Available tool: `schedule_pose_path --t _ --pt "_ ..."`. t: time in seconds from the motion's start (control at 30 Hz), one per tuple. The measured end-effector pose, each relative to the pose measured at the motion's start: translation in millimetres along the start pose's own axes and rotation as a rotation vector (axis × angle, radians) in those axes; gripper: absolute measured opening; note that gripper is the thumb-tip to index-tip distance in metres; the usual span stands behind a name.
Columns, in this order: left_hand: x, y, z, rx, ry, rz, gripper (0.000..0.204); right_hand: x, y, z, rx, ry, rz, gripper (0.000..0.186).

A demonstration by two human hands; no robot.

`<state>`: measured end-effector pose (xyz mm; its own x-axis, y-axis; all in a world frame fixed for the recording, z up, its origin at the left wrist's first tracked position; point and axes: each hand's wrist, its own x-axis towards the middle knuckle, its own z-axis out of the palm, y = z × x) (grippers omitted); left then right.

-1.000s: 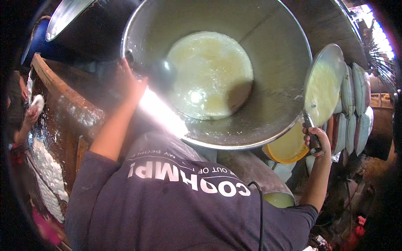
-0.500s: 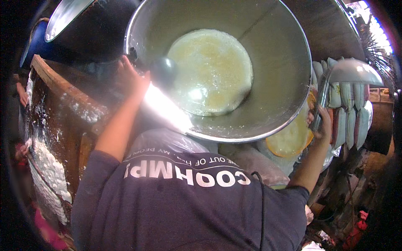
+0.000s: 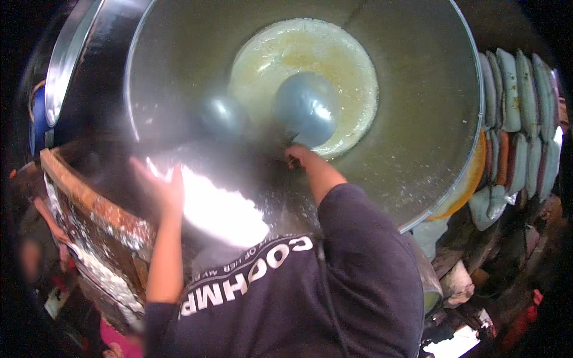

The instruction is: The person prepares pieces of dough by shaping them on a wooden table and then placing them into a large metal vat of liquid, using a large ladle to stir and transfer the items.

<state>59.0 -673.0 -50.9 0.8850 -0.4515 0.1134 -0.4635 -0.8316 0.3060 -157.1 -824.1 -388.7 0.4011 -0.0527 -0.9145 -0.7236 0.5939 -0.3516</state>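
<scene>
A large metal vat [image 3: 430, 119] fills the upper middle, with pale yellowish, frothy liquid [image 3: 298, 51] at its bottom. Gripped in my right hand [image 3: 301, 157] is a ladle [image 3: 306, 108], its round metal bowl over the liquid. My left hand [image 3: 161, 188] is by the vat's near left side, thumb and fingers apart, seemingly holding nothing. Beside it lies a glaring white patch [image 3: 224, 212], too bright to make out. A second rounded grey shape [image 3: 224, 116] hangs blurred in the haze left of the ladle; what it is I cannot tell.
At left stands a wooden tub [image 3: 95, 191] crusted with white stuff. Another person's arm [image 3: 51, 221] reaches along it. A metal vessel [image 3: 71, 59] and a blue container [image 3: 39, 119] are farther left. Stacked filled sacks [image 3: 525, 101] and an orange-rimmed container [image 3: 468, 182] are at right.
My right hand has brought the ladle from outside the vat's right side to over the liquid. My left hand has moved down and left. The view has shifted, and haze has spread over the left middle.
</scene>
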Motion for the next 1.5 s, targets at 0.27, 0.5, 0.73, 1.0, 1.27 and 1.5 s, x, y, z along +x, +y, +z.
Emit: schedule_pose_path --t 0.27,0.5,0.73,1.0,1.27,1.5 --pt "11 16 10 -0.063 -0.090 -0.007 0.095 109 54 104 0.178 0.041 0.043 0.014" --pt "8 15 14 0.040 -0.058 -0.003 0.096 86 33 103 0.603 -0.189 0.386 0.019" --pt "7 11 12 0.096 -0.056 -0.004 0.095 71 29 81 0.729 -0.019 0.453 0.025" --pt "9 17 15 0.081 -0.082 -0.059 0.094 99 47 17 0.666 0.044 0.474 0.026" --pt "9 20 13 0.111 -0.108 -0.040 0.095 83 24 -53 0.449 0.231 0.403 0.027" --pt "9 14 12 0.136 -0.110 0.003 0.093 102 18 -135 -0.092 0.183 0.437 0.028"
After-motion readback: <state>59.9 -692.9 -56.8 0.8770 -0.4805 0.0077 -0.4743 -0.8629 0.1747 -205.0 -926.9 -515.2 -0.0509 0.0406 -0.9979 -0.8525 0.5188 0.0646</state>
